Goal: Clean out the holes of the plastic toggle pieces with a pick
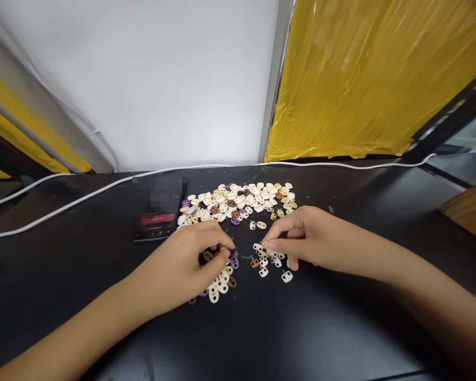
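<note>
Oval pieces (pixel 256 200), cream, brown, purple and yellow, smooth and mostly double-holed, lie heaped on the far part of the black desk (pixel 262 338). A left cluster (pixel 222 286) and a right cluster (pixel 263 262) sit nearer. The right hand (pixel 321 238) pinches a small pale piece (pixel 265 244); the left hand (pixel 182 259) curls over its cluster, its grip unclear. They look light, stiff and slippery, best taken by the rims.

From my remote view, the left hand (pixel 194 256) is bare; the right hand (pixel 307 238) is bare; both slender forearms (pixel 396 259) are uncovered too.
</note>
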Demonstrator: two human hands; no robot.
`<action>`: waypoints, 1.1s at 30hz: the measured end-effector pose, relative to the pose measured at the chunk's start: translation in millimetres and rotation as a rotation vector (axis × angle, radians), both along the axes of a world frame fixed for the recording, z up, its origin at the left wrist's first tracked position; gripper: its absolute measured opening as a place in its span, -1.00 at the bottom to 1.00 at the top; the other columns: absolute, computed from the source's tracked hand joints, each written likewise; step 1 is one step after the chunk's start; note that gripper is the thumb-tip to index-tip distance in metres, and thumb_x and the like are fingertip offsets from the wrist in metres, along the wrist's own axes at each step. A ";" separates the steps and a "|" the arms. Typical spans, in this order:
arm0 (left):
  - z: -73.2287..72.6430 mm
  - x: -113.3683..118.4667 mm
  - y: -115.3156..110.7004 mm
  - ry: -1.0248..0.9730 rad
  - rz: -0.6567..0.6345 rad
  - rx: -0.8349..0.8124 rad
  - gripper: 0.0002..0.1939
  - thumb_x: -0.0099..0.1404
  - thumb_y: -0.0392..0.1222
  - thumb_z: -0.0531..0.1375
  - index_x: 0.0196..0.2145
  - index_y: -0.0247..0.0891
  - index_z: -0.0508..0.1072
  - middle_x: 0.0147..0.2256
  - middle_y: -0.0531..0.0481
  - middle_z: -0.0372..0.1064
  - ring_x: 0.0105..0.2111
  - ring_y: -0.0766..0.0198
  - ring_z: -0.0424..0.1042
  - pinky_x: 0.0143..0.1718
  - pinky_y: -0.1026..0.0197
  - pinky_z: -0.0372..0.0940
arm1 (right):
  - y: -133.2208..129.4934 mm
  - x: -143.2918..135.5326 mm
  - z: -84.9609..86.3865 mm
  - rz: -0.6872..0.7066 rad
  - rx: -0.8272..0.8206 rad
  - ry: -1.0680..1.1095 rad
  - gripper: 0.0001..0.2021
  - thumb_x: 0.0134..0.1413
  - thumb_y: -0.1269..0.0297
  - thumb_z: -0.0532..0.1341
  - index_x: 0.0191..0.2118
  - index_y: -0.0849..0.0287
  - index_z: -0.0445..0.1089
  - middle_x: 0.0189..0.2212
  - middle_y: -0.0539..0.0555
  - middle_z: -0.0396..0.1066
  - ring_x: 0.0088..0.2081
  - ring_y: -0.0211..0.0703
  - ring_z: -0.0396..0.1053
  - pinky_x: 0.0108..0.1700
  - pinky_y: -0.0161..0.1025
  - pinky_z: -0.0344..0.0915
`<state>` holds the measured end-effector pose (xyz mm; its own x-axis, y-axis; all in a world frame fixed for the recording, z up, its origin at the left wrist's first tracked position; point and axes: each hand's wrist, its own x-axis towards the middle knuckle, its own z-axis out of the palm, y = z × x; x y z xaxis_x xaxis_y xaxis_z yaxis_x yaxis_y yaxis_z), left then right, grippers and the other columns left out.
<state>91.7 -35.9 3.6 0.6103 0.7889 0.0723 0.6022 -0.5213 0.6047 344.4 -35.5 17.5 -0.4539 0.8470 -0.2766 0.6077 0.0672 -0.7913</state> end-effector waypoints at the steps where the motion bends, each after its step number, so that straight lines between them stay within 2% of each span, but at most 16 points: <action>1: -0.1 0.1 -0.7 -0.001 -0.008 0.013 -0.79 0.33 -0.32 0.12 -0.25 -0.21 0.57 -0.31 0.01 0.45 -0.30 0.23 0.43 -0.26 0.20 0.30 | 0.0 1.4 1.5 -0.008 0.005 -0.009 -0.82 0.18 0.19 0.24 -0.30 0.13 0.58 -0.59 -0.04 0.46 -0.55 -0.29 0.43 -0.55 -0.38 0.13; 5: -1.8 -0.2 -2.1 -0.013 0.006 0.025 -0.78 0.37 -0.26 0.10 -0.25 -0.19 0.57 -0.29 -0.01 0.48 -0.28 0.16 0.47 -0.23 0.16 0.35 | 1.9 3.0 3.0 -0.042 0.046 -0.040 -0.78 0.18 0.12 0.25 -0.22 0.11 0.57 -0.67 -0.05 0.45 -0.62 -0.27 0.35 -0.57 -0.34 0.07; 8: -3.9 -0.6 -1.9 -0.006 0.091 0.005 -0.74 0.41 -0.16 0.10 -0.03 -0.15 0.51 -0.32 0.02 0.48 -0.38 0.18 0.48 -0.26 0.15 0.39 | 5.9 1.0 -2.8 -0.089 0.141 0.008 -0.71 0.21 0.02 0.21 -0.24 0.12 0.56 -0.69 -0.04 0.40 -0.61 -0.22 0.34 -0.55 -0.30 0.10; 10: -5.3 -1.1 -1.1 0.000 0.113 0.024 -0.68 0.41 -0.15 0.09 0.08 -0.15 0.44 -0.32 0.02 0.49 -0.36 0.16 0.49 -0.22 0.13 0.40 | 9.2 -0.8 -9.1 -0.122 0.256 0.018 -0.70 0.22 0.00 0.20 -0.26 0.10 0.54 -0.66 -0.05 0.38 -0.59 -0.22 0.31 -0.54 -0.29 0.11; 13: -7.4 -2.2 1.7 -0.005 0.092 0.098 -0.70 0.41 -0.20 0.08 0.04 -0.19 0.45 -0.22 -0.05 0.50 -0.19 0.10 0.49 -0.08 0.07 0.36 | 14.5 -3.9 -18.8 -0.169 0.481 -0.105 -0.81 0.21 0.13 0.22 -0.26 0.09 0.53 -0.62 -0.06 0.37 -0.56 -0.23 0.28 -0.48 -0.28 0.11; 15: -8.8 -2.8 4.0 -0.016 0.088 0.133 -0.73 0.41 -0.22 0.09 0.00 -0.22 0.47 -0.15 -0.09 0.49 -0.13 0.08 0.47 -0.04 0.06 0.34 | 18.2 -7.1 -24.2 -0.183 0.597 -0.211 -0.85 0.20 0.23 0.22 -0.20 0.08 0.53 -0.58 -0.06 0.41 -0.53 -0.22 0.30 -0.43 -0.27 0.14; 20: -11.1 -1.2 6.9 -0.039 0.071 0.144 -0.75 0.42 -0.24 0.08 -0.02 -0.21 0.48 -0.04 -0.10 0.49 -0.02 0.07 0.44 0.07 0.01 0.28 | 26.9 -20.0 -34.1 -0.056 0.795 -0.317 -0.74 0.25 0.33 0.16 -0.01 0.07 0.51 -0.32 0.04 0.55 -0.27 -0.10 0.46 -0.27 -0.23 0.22; 23: -11.6 0.4 6.3 -0.031 0.052 0.138 -0.74 0.42 -0.22 0.08 -0.01 -0.24 0.48 -0.02 -0.13 0.50 0.01 0.06 0.43 0.11 -0.03 0.26 | 29.7 -24.4 -36.0 -0.038 0.829 -0.375 -0.72 0.26 0.33 0.13 0.01 0.11 0.49 -0.26 0.08 0.55 -0.21 -0.07 0.47 -0.26 -0.23 0.21; 29: -13.0 0.7 5.7 -0.010 0.005 0.136 -0.71 0.43 -0.18 0.07 0.03 -0.24 0.47 0.05 -0.15 0.47 0.08 0.04 0.40 0.18 -0.06 0.22 | 32.1 -16.4 -32.4 -0.089 0.817 -0.419 -0.82 0.23 0.36 0.15 -0.21 0.15 0.52 -0.39 0.05 0.51 -0.35 -0.12 0.42 -0.35 -0.26 0.14; 33: -14.3 0.2 7.5 -0.021 0.005 0.140 -0.70 0.44 -0.17 0.06 0.02 -0.24 0.48 0.07 -0.16 0.46 0.11 0.04 0.38 0.21 -0.07 0.20 | 35.7 -14.9 -34.7 -0.086 0.818 -0.405 -0.85 0.19 0.38 0.19 -0.19 0.14 0.52 -0.39 0.04 0.52 -0.36 -0.13 0.41 -0.36 -0.26 0.13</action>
